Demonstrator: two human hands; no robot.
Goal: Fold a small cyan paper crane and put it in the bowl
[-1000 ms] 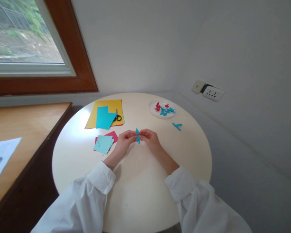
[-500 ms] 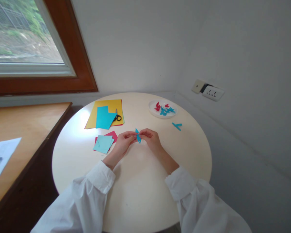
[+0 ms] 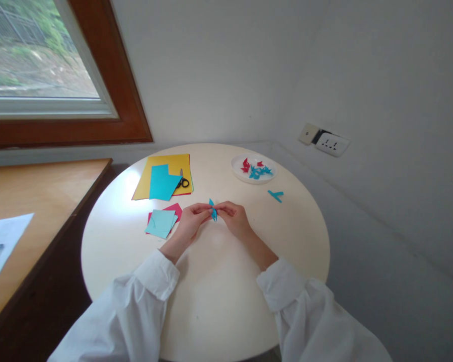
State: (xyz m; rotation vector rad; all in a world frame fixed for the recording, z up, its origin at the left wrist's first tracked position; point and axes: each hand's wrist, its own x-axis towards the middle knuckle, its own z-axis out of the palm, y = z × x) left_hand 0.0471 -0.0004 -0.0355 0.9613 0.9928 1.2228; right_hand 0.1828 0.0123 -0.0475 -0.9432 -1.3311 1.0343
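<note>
Between my two hands, over the middle of the round white table (image 3: 219, 301), is a small blue folded paper piece (image 3: 214, 214) with pointed ends. My left hand (image 3: 192, 221) pinches it from the left with thumb and fingers. From the right, my right hand (image 3: 234, 217) pinches it too, its fingertips close to those of the left. The fingers cover the middle of the piece; its points show above and below them. Just left of my left hand lie pale blue paper squares (image 3: 160, 223) on top of red paper (image 3: 176, 208).
Yellow sheets (image 3: 143, 181) at the back left carry a cut blue sheet (image 3: 161, 183) and black-handled scissors (image 3: 184, 183). A white dish (image 3: 237, 175) at the back right holds several red and blue folded pieces. Blue paper strips (image 3: 276, 195) lie nearby. Wall sockets (image 3: 332, 144) are at right.
The blue folded piece has shifted very slightly left and turned a little between my fingers. My right hand has edged left with it; the left hand stays almost still.
</note>
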